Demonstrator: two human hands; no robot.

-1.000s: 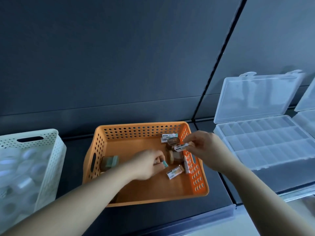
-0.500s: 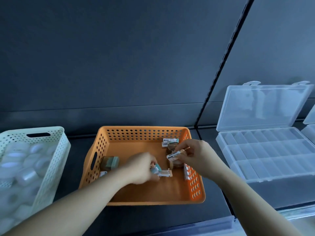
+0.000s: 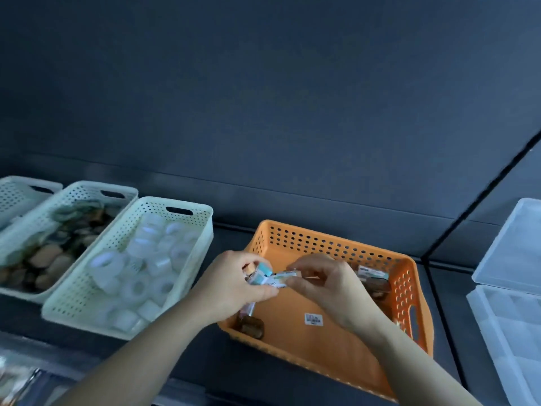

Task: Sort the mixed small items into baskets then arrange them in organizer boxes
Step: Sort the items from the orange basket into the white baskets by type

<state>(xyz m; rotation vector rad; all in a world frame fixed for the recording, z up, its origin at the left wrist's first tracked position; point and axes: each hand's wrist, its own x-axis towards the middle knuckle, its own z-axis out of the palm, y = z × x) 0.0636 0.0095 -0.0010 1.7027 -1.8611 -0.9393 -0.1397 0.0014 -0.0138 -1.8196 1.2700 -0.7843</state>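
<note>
Two hands: both over the orange basket, close together, near its left wall.
Left hand: the fingers are curled round a bundle of small packs; one pack has a teal end.
Right hand: finger and thumb pinch one end of a white labelled pack. Its other end touches the bundle, so I judge it is meant to join the bundle.
Left in orange basket: another labelled pack and brown round pieces by the right wall, one brown piece in the near left corner, and a small white tag on the floor.
Sorted already: tape rolls fill the nearest white basket. The next white basket holds brown and dark things, which are blurred.
Organizer box: it stands open at the right, and the compartments that show hold nothing.
Progress: sorting seems near its end. Arranging in boxes is not yet begun, as far as I can see.
</note>
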